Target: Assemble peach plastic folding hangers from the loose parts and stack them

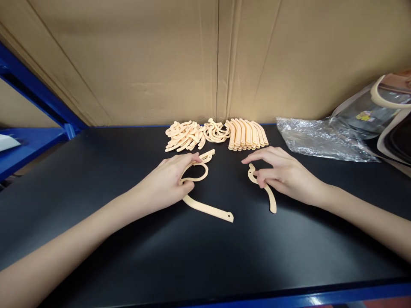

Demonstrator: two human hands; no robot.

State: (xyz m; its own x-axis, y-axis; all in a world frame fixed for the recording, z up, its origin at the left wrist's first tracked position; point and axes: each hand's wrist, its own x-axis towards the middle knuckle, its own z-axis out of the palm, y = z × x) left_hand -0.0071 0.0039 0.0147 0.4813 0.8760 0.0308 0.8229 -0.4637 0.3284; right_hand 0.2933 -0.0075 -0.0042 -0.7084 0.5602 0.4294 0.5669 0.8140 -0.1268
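Observation:
My left hand (178,177) pinches a looped beige flat piece (205,171) between thumb and fingers. A long curved beige strip (208,209) with a hole at its end runs out from under that hand toward the right. Another beige piece (210,153) shows just beyond its fingertips; whether the hand holds that one too I cannot tell. To the right, my right hand (282,173) has its thumb and a finger closed on a small S-shaped beige strip (271,199) with a hole near its top. Its index finger stretches out above the strip.
At the back of the black tabletop (144,265) lie a loose pile of beige strips (184,134), a cluster of curved pieces (215,131) and a neat stack of strips (245,134). Clear plastic (324,139) and a transparent bag (362,111) are at right. Cardboard (144,64) stands behind.

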